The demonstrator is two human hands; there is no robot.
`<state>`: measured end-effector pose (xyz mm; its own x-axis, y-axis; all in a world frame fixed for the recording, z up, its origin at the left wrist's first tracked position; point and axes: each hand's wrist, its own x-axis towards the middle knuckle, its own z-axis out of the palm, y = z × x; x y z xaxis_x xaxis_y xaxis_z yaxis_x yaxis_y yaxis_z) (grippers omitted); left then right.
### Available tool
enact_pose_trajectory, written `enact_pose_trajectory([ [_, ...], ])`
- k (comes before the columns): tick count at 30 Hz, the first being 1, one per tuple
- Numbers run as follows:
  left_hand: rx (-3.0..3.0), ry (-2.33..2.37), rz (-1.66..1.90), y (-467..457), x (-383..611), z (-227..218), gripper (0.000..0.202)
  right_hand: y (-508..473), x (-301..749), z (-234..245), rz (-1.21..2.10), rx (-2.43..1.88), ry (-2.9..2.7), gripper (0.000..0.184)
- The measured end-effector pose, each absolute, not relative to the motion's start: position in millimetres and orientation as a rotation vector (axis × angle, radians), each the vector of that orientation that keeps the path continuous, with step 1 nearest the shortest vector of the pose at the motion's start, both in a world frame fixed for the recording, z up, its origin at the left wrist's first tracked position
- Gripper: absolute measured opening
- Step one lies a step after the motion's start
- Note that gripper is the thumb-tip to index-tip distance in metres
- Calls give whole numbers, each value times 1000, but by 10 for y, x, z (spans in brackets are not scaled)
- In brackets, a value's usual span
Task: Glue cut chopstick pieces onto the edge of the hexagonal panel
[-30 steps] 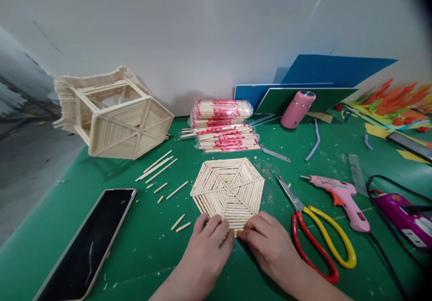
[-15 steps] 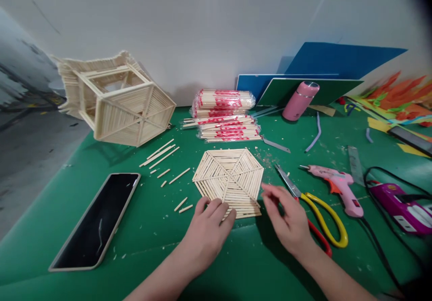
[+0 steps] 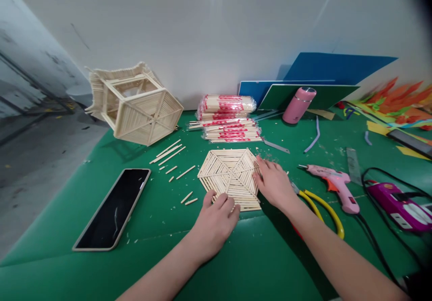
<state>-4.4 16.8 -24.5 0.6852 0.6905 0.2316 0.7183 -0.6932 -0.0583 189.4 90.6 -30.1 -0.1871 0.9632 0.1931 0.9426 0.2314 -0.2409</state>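
A flat hexagonal panel of wooden sticks (image 3: 231,175), with spokes crossing at its middle, lies on the green table. My left hand (image 3: 216,222) grips the panel's lower left edge with bent fingers; their tips are partly hidden. Against its right edge rests my right hand (image 3: 275,185), its fingers stretched out and the thumb apart from them. Scissors (image 3: 332,213) with yellow and red handles lie partly covered by my right forearm. Left of the panel are several loose cut sticks (image 3: 170,152) and short bits.
A stick-built lantern-like frame (image 3: 148,116) lies on its side behind a phone (image 3: 113,208). Packed stick bundles (image 3: 229,128) sit at the back. Rightward are a pink bottle (image 3: 299,105), a glue gun (image 3: 332,184), a clear ruler (image 3: 353,166) and a purple power strip (image 3: 394,204) with cords.
My right hand has moved up and inward onto the panel's right edge, its forearm now covering part of the scissors. My left hand stays at the lower edge. The camera view has shifted slightly.
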Motion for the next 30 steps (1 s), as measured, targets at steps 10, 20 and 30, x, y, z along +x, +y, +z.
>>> enact_pose_trajectory([
  [10,-2764,-1095,-272,144,-60,-202,23,769,1956,-149,262,-1797,-2135,43],
  [20,-2765,-1197,-495,126,-128,-241,24,785,2250,-201,725,-1730,-1600,51],
  [30,-2669,-1355,-624,-84,-190,-205,21,504,2275,-111,1181,-1648,-1268,55],
])
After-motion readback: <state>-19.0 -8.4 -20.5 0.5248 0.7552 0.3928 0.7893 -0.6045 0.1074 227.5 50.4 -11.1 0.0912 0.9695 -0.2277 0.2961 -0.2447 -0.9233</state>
